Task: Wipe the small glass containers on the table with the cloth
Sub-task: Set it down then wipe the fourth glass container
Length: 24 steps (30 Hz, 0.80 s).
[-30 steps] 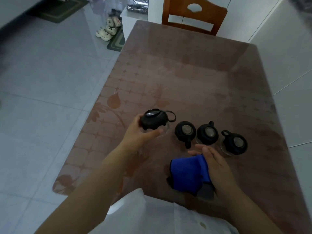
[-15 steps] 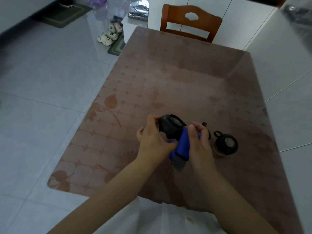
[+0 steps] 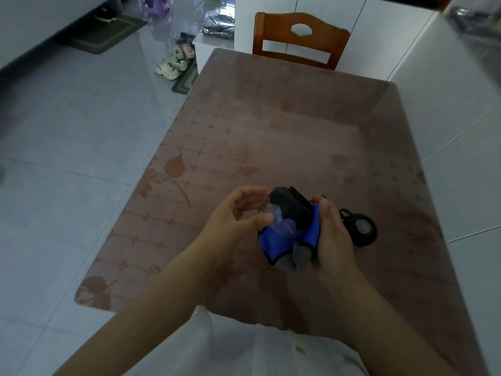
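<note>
1. The left hand (image 3: 235, 213) holds a small glass container (image 3: 284, 215) up above the table (image 3: 271, 131). Its thumb and fingers pinch the clear glass side.
2. The right hand (image 3: 332, 232) is closed around a blue cloth (image 3: 276, 244). It presses the cloth against the container from the right and from below.
3. The container sits between the two hands and is tipped on its side. Its body is clear glass. Its top is a black lid that points up and away from the person.
4. The cloth is bright blue with a dark edge. A grey part hangs down under the right hand.
5. Just to the right of the right hand, a second small container (image 3: 362, 230) stands on the table. It has a black lid with a round grey middle and a little loop handle.
6. No words or labels can be read on the containers or the cloth.
7. Far past the hands, a wooden chair (image 3: 299, 39) stands at the other end of the table.
8. Off to the left of it, some light shoes (image 3: 173, 66) lie on the floor.
</note>
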{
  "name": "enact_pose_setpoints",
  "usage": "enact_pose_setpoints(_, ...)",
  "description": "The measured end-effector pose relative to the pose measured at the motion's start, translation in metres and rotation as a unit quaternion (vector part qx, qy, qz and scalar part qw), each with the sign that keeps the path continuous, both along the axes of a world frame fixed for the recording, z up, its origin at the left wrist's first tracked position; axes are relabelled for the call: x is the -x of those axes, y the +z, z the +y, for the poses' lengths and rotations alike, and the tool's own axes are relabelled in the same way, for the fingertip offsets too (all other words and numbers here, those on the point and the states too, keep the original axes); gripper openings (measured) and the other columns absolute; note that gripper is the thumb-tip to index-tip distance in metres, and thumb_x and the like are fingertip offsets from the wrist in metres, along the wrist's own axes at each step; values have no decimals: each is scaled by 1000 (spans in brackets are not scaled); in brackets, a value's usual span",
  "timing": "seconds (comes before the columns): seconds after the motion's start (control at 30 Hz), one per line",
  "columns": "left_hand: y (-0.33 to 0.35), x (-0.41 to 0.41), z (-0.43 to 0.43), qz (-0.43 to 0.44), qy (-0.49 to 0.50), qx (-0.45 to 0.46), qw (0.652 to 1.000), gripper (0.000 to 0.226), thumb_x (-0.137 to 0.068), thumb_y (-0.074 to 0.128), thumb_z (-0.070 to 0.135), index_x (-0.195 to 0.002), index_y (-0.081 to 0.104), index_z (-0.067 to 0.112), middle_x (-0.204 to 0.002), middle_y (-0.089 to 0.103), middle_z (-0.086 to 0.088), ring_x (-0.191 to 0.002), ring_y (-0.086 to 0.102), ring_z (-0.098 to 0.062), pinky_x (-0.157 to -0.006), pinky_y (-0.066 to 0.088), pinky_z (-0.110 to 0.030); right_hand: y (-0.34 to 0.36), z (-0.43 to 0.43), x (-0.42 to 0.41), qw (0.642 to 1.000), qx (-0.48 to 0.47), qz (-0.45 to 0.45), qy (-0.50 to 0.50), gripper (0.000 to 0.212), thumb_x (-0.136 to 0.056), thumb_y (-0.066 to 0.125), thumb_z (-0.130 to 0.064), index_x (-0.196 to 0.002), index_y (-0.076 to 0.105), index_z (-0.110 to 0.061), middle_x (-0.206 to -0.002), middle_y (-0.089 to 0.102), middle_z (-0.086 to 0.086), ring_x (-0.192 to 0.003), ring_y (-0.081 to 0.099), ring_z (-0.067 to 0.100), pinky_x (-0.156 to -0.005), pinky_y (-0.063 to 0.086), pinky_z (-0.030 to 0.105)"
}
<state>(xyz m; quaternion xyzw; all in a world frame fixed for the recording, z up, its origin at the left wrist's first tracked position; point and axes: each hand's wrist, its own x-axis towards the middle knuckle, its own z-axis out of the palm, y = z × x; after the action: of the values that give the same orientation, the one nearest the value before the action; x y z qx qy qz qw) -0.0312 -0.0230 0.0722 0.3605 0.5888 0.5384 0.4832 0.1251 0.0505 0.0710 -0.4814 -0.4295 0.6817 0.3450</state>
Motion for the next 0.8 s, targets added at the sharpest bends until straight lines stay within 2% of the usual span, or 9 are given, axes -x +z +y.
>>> enact_pose_setpoints(0.13, 2, 1, 5, 39, -78, 64, 994, 78, -64, 77, 50, -133, 46, 29, -134, 53, 7, -123, 52, -13, -105, 42, -37, -1, -3, -2, 999, -24, 20, 36, 80, -56, 65, -76, -121, 54, -30, -133, 52, 7, -113, 60, 26, -92, 52, 43)
enact_pose_setpoints(0.23, 8, -3, 4, 38, -108, 78, 990, 97, -55, 75, 62, -139, 40, 27, -139, 52, 5, -126, 51, -17, -108, 40, -45, 0, -2, -2, 998, -43, 39, 29, 63, -66, 58, -68, -118, 54, -32, -128, 55, 6, -105, 64, 21, -85, 56, 37)
enact_pose_setpoints(0.3, 9, -6, 2, 49, -98, 59, 992, 81, -61, 78, 51, -134, 45, 33, -133, 55, 12, -121, 52, -3, -105, 42, -34, -1, 2, -3, 997, -65, 42, 10, 52, -77, 53, -59, -119, 53, -29, -118, 59, 4, -97, 66, 19, -76, 57, 29)
enact_pose_setpoints(0.37, 11, -9, 0, 48, -84, 38, 995, 63, -70, 81, 33, -122, 47, 44, -124, 57, 18, -108, 54, 11, -91, 45, -17, 2, 3, -3, 995, -100, 23, -10, 37, -90, 44, -42, -121, 50, -22, -107, 60, 1, -90, 65, 16, -68, 57, 22)
enact_pose_setpoints(0.43, 11, -13, -1, 46, -70, 13, 996, 60, -70, 80, 24, -115, 47, 47, -122, 60, 13, -105, 58, 9, -81, 49, -11, 4, 3, -3, 992, -126, 2, -20, 28, -97, 37, -30, -120, 49, -19, -100, 60, -2, -81, 65, 7, -62, 54, 16)
enact_pose_setpoints(0.5, 11, -18, -2, 60, -39, -13, 997, 63, -68, 81, 25, -117, 47, 43, -124, 60, 11, -111, 58, 1, -85, 50, -14, 6, 2, -5, 989, -145, -23, -29, 25, -98, 34, -30, -117, 49, -21, -98, 60, -2, -72, 65, 0, -60, 53, 14)
enact_pose_setpoints(0.6, 9, -23, 0, 90, 12, -42, 995, 65, -66, 84, 21, -117, 47, 39, -121, 56, 14, -111, 56, -3, -89, 50, -16, 11, -4, -8, 986, -156, -34, -39, 25, -98, 30, -35, -112, 50, -28, -108, 61, 4, -75, 65, 2, -64, 54, 15)
enact_pose_setpoints(0.7, 10, -32, 2, 132, 60, -59, 988, 68, -64, 86, 17, -110, 44, 43, -119, 53, 16, -111, 53, -2, -91, 45, -11, 19, -15, -4, 983, -180, -28, -23, 38, -92, 31, -44, -120, 44, -23, -117, 56, 0, -84, 63, 0, -68, 53, 15)
enact_pose_setpoints(0.8, 17, -43, 3, 119, 84, -75, 987, 66, -65, 84, 11, -107, 43, 39, -113, 52, 16, -103, 55, 8, -82, 46, -7, 23, -22, 2, 974, -216, -59, 41, 38, -96, 39, -32, -133, 30, -25, -131, 40, -8, -107, 51, -4, -92, 46, 14)
